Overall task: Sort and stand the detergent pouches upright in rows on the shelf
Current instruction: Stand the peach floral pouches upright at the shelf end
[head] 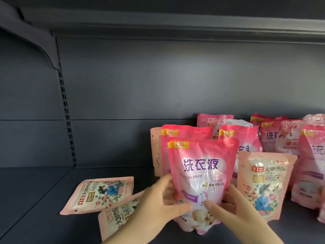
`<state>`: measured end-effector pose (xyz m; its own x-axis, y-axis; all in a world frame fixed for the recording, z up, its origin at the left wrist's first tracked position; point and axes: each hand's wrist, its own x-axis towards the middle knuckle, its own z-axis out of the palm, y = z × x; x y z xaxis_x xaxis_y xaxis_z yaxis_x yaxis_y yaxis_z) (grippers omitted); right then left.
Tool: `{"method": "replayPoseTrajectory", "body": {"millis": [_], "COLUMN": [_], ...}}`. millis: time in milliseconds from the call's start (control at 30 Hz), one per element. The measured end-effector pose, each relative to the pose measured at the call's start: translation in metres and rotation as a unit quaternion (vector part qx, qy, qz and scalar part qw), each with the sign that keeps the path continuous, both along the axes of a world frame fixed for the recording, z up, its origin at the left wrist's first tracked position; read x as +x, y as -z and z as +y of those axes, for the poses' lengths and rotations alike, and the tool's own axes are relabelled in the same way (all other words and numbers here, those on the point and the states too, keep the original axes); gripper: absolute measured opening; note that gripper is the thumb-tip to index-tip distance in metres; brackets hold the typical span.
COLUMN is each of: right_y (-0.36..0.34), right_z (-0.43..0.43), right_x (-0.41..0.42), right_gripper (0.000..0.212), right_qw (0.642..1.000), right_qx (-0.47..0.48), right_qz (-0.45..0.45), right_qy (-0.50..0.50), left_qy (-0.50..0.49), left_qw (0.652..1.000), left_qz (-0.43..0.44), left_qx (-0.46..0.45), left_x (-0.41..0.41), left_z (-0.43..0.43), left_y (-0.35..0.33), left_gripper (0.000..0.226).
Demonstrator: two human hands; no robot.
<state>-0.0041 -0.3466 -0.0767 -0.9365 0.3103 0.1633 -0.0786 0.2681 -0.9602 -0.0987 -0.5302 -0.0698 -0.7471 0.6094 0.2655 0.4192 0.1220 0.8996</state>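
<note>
Bright pink pouch [202, 169] is held upright at the front of the shelf [44, 191], clamped low down between both hands. Left hand [158, 201] is wrapped round its left edge and right hand [241, 208] round its right edge, with both thumbs pressed on the printed front near the base. Whether the base is seated on the shelf cannot be told.

Handling, judged:
- The film is glossy and creased, so a slippery skin is expected.
- The contents are taken to be liquid, hence soft walls, weight settled low, and a body bulged at the bottom and slack toward the flat top seal.
- A hold on the top seal alone would probably let the body sag and swing.
- The lower side edges are judged the better hold, with the base to be spread flat before release.
- The pouch is not fragile, but hard squeezing is best avoided.

Surroundings, all referred to the bright pink pouch:
- Matching pink pouches [186, 132] are stood directly behind it.
- An upright floral pouch [265, 187] is stood just to its right.
- Two flat floral pouches [98, 194] are laid close together to its left, the nearer partly hidden by the left arm.
- A looser cluster [274, 136] of pouches is seen further right and behind.
</note>
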Motion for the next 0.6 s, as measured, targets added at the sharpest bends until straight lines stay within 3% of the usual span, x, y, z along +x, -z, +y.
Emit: {"method": "replayPoseTrajectory", "body": {"millis": [200,333,600], "right_y": [0.006,0.006,0.001], "right_z": [0.01,0.015,0.008], "right_x": [-0.012,-0.021,-0.025], "right_gripper": [0.047,0.041,0.04], "right_qw": [0.998,0.994,0.995], "right_qx": [0.064,0.096,0.096], "right_qz": [-0.013,-0.013,-0.004], "right_qy": [0.014,0.053,0.022], "left_qy": [-0.037,-0.046,-0.047], "left_qw": [0.999,0.998,0.998], "left_qz": [0.02,0.031,0.048], "left_qx": [-0.006,0.0,-0.01], "left_x": [-0.002,-0.006,-0.015], "left_z": [0.019,0.028,0.02], "left_y": [0.012,0.014,0.018], "left_gripper": [0.083,0.076,0.074]}}
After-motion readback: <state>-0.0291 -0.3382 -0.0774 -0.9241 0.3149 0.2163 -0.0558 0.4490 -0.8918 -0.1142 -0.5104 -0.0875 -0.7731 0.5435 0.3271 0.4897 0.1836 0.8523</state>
